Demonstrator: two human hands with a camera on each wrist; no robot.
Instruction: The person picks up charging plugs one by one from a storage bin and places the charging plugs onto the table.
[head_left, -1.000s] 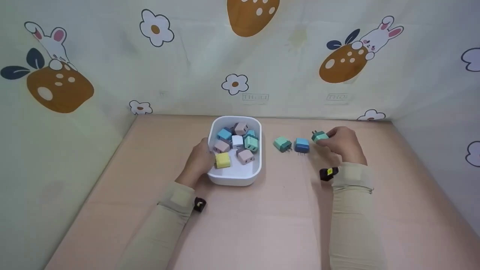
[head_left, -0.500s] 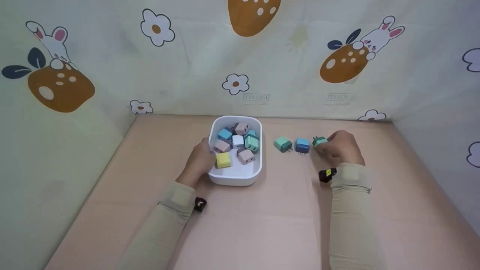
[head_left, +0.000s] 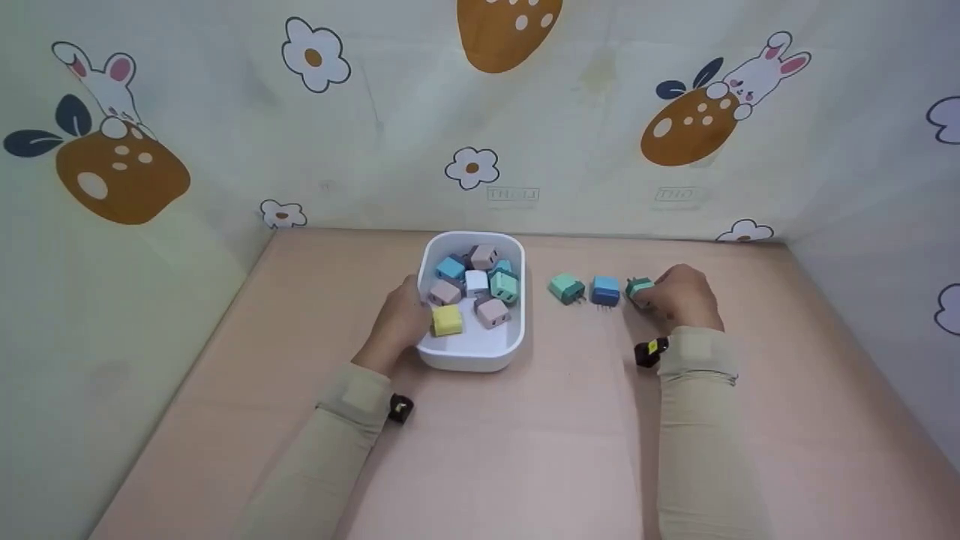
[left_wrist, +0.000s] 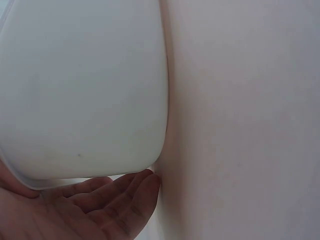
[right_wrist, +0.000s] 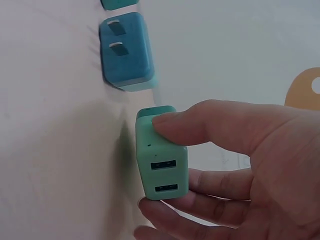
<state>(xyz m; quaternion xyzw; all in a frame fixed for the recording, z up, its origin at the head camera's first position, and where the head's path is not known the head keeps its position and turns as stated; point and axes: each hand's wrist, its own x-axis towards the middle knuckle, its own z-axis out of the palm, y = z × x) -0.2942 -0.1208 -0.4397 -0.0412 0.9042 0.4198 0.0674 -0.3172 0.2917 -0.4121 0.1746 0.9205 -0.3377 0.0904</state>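
Observation:
In the head view my left hand [head_left: 405,315] grips the left wall of a white plastic container [head_left: 472,361]. The left wrist view shows the fingers [left_wrist: 127,202] along the container's outer side. My right hand [head_left: 684,296] pinches a green USB charger [right_wrist: 162,165] between thumb and fingers, its two ports facing the right wrist camera. That charger is close over the table, just right of a blue charger [head_left: 605,291] with its prongs showing. Left of the blue one lies another green charger [head_left: 566,288]. These form a rough row beside the container.
Inside the container lie several chargers, among them a yellow one [head_left: 447,320], a white one [head_left: 476,283], a pink one [head_left: 493,313] and a green one [head_left: 504,286]. A patterned cloth wall [head_left: 390,135] rises behind the pinkish table [head_left: 510,457].
My right hand has lowered the green charger and brought it slightly nearer to me, level with the blue one. The left hand and container have stayed put.

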